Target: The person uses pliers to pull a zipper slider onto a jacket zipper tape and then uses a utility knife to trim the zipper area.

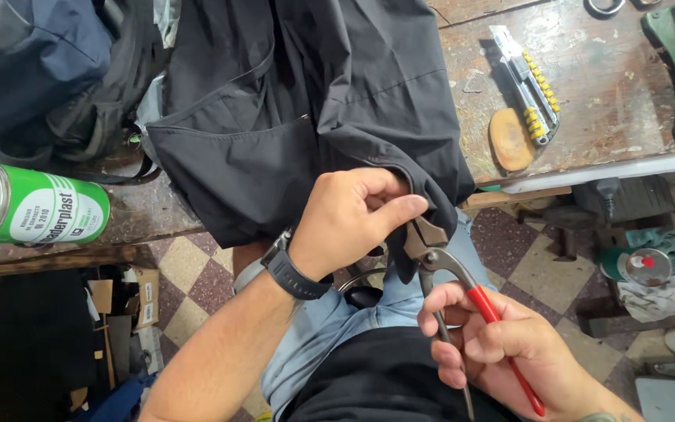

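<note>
Pinching the black garment's (306, 101) hem, left hand (349, 219) meets pliers (431, 250) clenched in right hand (494, 336).

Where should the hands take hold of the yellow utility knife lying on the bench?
Grip the utility knife across its long body, around the middle, coming from above. It lies flat and diagonal on the wooden bench, sides free, beside the tan oval block.

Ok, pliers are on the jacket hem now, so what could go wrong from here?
1. The left hand pinches the jacket right beside the pliers; a slip could nip the thumb.
2. The jaws bite at the fabric edge, so a hard squeeze by the right hand may tear or mark the cloth.
3. The can lies on its side near the bench edge; tugging the jacket could roll it off.
</note>
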